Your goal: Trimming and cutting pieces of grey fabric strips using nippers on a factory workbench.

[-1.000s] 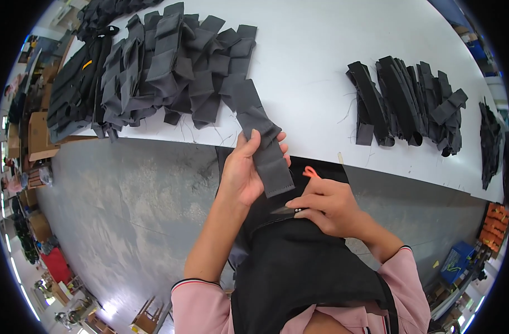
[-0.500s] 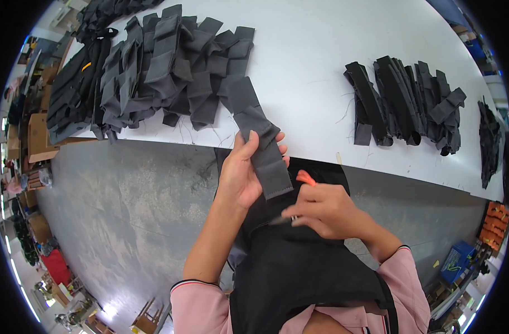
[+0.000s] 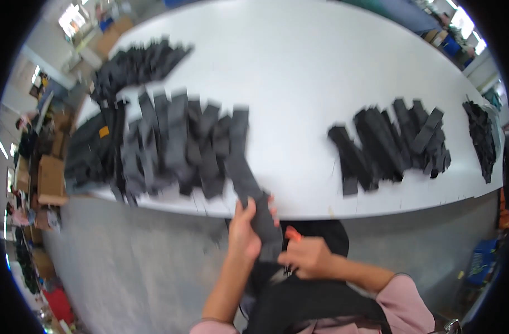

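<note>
- The left hand (image 3: 245,234), at the near edge of the white table (image 3: 293,128), grips a dark grey fabric strip (image 3: 266,231) reaching over the table.
- The right hand (image 3: 310,257), just off the table's near edge, holds a blurred orange-handled tool (image 3: 293,234).
- Grey strips (image 3: 177,136) overlap on the table's left.
- Darker strips (image 3: 377,142) lie on the table's right.

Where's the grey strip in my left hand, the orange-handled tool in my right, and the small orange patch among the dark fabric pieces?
Grey strip (image 3: 268,228): head view, on its lower flat part.
Orange-handled tool (image 3: 293,234): head view, on its orange end.
Orange patch (image 3: 104,132): head view, middle of its face.
</note>
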Action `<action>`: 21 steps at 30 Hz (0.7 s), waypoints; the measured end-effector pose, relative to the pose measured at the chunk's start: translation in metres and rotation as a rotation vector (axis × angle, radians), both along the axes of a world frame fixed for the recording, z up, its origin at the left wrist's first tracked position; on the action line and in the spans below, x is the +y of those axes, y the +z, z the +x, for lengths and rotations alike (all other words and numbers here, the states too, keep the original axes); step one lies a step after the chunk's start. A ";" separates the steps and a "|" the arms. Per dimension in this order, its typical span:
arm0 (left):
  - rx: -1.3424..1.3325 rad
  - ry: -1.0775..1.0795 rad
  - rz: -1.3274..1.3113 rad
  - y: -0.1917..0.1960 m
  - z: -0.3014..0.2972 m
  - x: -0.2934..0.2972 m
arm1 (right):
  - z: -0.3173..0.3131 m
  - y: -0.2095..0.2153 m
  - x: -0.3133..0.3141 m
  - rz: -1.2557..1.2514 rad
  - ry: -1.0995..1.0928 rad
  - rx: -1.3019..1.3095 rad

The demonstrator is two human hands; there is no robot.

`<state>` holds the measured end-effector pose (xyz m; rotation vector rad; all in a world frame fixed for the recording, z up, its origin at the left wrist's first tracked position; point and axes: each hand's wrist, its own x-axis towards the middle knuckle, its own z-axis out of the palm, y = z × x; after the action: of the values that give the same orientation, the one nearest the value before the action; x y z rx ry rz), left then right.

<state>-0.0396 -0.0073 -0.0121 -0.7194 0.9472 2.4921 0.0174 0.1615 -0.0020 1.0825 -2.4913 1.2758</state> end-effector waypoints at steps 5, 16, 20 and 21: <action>0.148 -0.024 -0.153 0.002 0.001 0.005 | 0.007 -0.012 -0.003 0.056 0.059 0.113; 0.289 -0.015 -0.250 0.004 0.006 0.020 | -0.019 -0.007 0.007 -0.172 -0.049 -0.371; 0.265 0.032 -0.173 -0.008 0.005 0.016 | -0.022 -0.017 -0.004 -0.243 -0.234 -0.399; 0.244 0.008 -0.143 -0.005 0.008 0.012 | -0.012 -0.021 -0.001 -0.193 -0.172 -0.439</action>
<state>-0.0311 0.0048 -0.0174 -0.4677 1.2204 2.5798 0.0051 0.1600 -0.0233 0.5780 -2.6036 1.8129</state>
